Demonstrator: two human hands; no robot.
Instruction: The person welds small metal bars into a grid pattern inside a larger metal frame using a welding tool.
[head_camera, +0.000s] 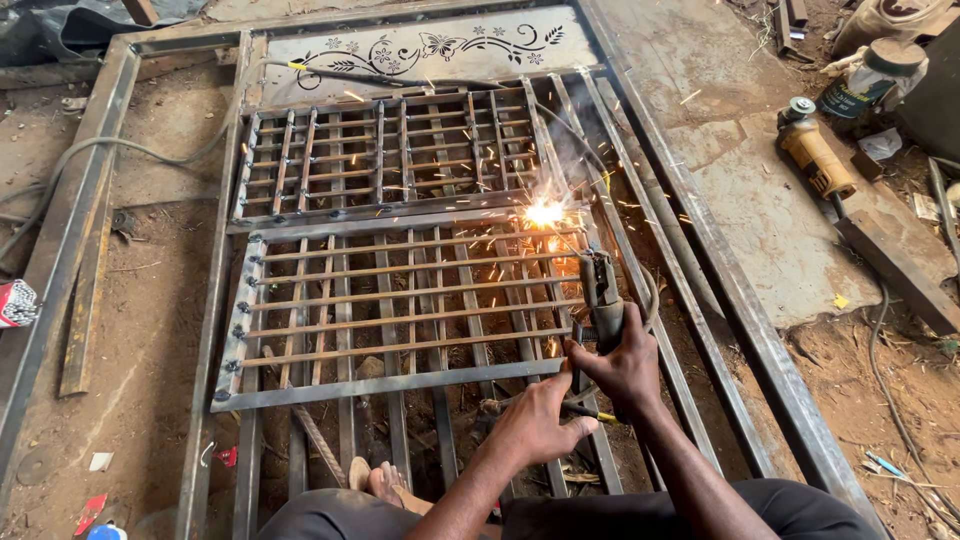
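right hand (628, 368): fist closed round the electrode holder (601, 300)
left hand (535, 425): fingers curled at the holder's base; what they grasp can't be told
weld arc (544, 213): at the right edge, between the 2 bar grilles (400, 290), holder just below
packages: 1 red-white pack (17, 302) far left; 1 dark labelled can (868, 82) top right
grinder (815, 152): 1, yellow, on the slab

Glare hides the weld spot (543, 212); the red packet (15, 303) is cut off at left.
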